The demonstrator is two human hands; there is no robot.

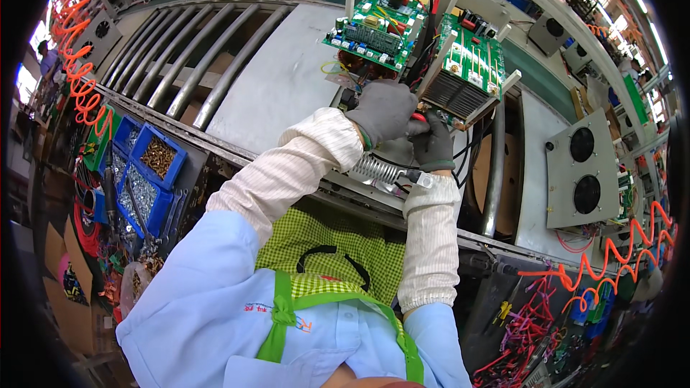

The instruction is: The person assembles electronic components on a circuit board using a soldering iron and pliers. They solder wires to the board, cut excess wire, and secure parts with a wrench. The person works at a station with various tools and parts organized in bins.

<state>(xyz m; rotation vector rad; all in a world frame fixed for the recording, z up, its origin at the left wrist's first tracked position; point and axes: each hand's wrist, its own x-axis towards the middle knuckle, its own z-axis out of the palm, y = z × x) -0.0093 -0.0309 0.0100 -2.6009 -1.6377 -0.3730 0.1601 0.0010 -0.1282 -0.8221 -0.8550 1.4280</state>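
Note:
My left hand (388, 111), in a grey glove, reaches in below the left green circuit board (381, 25). Its fingers curl down and away, and whatever they grip is hidden behind the back of the hand. Close beside it, my right hand (434, 145), gloved too, is closed at a small red-handled tool (418, 116); the tool's kind cannot be made out. Both hands work low in the gap between that board and a second green circuit board (474, 57) mounted on a dark finned heat sink (458, 95). A coiled silver resistor (379, 169) lies just nearer than the hands.
Metal conveyor rollers (208, 65) run left of a grey metal plate (262, 72). Blue bins of screws (159, 156) stand at my left. Black cables (471, 147) hang by my right hand. A grey panel with two fans (583, 169) stands right, near an orange coiled hose (575, 273).

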